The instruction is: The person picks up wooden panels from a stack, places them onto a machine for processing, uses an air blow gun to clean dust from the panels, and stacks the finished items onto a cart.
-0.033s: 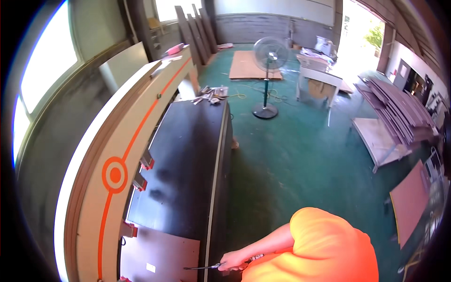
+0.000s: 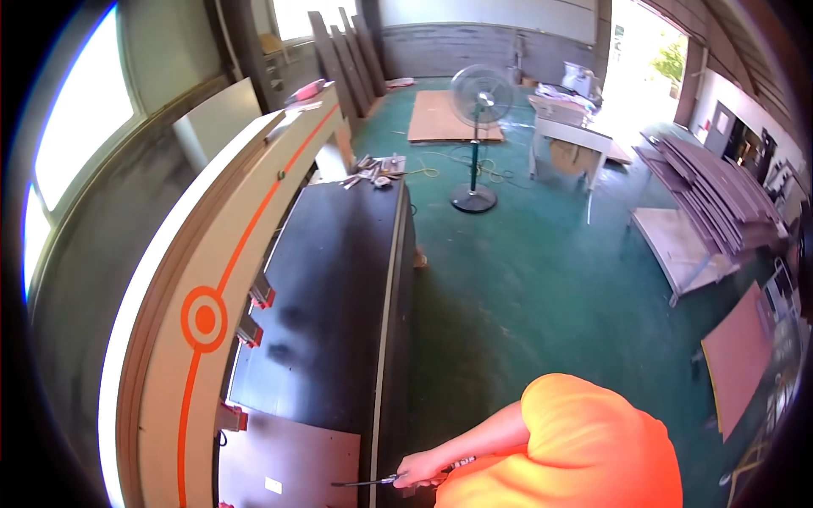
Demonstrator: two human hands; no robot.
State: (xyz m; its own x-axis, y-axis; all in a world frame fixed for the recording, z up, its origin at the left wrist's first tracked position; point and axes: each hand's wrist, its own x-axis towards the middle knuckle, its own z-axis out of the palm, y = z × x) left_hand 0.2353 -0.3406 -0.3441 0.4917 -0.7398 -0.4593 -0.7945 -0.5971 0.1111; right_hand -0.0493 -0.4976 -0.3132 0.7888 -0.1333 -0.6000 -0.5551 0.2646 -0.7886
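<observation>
My right hand (image 2: 417,468) reaches left from an orange sleeve (image 2: 584,449) at the bottom edge. It is closed on a thin metal hand tool (image 2: 366,483) whose tip points left over the near edge of a long dark panel (image 2: 339,279). A brown board (image 2: 288,453) lies at the panel's near end, just beyond the tool's tip. My left hand is out of view.
A long white curved housing with an orange stripe and ring (image 2: 203,317) runs along the panel's left side. Loose metal parts (image 2: 373,169) lie at the panel's far end. On the green floor stand a pedestal fan (image 2: 478,97), a white table (image 2: 567,135) and stacked boards (image 2: 711,195).
</observation>
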